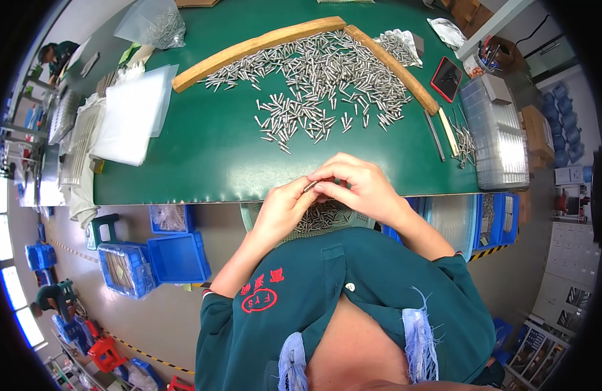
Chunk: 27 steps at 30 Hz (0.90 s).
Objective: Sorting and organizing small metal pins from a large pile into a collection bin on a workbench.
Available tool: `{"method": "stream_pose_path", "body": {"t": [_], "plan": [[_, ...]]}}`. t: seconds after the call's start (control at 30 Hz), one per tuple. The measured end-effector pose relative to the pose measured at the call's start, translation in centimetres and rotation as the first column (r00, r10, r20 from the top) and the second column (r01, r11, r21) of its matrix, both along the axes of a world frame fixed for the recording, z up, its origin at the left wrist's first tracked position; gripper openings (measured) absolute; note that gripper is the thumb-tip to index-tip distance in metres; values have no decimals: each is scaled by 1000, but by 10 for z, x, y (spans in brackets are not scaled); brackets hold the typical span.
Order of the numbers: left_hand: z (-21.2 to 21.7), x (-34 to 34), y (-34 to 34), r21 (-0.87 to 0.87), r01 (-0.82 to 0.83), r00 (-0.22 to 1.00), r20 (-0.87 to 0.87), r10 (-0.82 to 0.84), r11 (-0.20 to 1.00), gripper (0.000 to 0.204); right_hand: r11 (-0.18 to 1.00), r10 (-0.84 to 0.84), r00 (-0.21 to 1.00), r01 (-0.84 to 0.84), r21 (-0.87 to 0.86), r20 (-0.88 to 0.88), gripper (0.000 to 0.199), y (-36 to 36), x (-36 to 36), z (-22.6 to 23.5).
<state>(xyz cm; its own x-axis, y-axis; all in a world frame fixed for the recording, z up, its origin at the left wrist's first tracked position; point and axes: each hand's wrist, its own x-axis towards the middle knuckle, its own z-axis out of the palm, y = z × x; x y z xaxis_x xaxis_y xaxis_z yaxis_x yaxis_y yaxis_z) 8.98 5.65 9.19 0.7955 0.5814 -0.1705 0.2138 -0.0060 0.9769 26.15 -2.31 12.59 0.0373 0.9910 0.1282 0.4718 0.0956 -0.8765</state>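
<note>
My left hand (284, 203) and my right hand (356, 186) meet at the near edge of the green table. Between their fingertips is a small metal pin (310, 186), pinched from both sides; its ends are partly covered by my fingers. Below my hands, at my lap, a pale green basket (250, 215) holds many similar metal pins (323, 218). On the table beyond my hands lies a wide spread of loose silvery pins (340, 72), with a smaller cluster (294, 117) nearer to me.
Two wooden bars (262, 47) form an angled border behind the pins. White plastic sheets (128, 124) and a bag of pins (161, 26) lie left. A red-edged phone (447, 79), thin rods (435, 135) and clear plastic boxes (493, 137) are right. Blue crates (177, 257) stand below the table.
</note>
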Motion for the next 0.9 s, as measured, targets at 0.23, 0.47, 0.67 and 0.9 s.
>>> {"method": "stream_pose_path", "body": {"t": [0.23,0.47,0.67,0.9], "plan": [[3,-5,6,-221,145,986,114,-122,965,23,913,-205,583,-177,-369,-786,19,5,14,-35],[13,-9,10,-168,129,990,79,-117,977,23,868,-414,-61,-325,-374,-908,16,2,9,-62],[3,-24,31,-13,-123,991,49,123,992,21,873,-386,-165,-382,-303,-907,14,1,13,-66],[-10,-39,44,41,-272,962,38,271,961,21,874,-378,-167,-388,-292,-911,16,-1,13,-67]]}}
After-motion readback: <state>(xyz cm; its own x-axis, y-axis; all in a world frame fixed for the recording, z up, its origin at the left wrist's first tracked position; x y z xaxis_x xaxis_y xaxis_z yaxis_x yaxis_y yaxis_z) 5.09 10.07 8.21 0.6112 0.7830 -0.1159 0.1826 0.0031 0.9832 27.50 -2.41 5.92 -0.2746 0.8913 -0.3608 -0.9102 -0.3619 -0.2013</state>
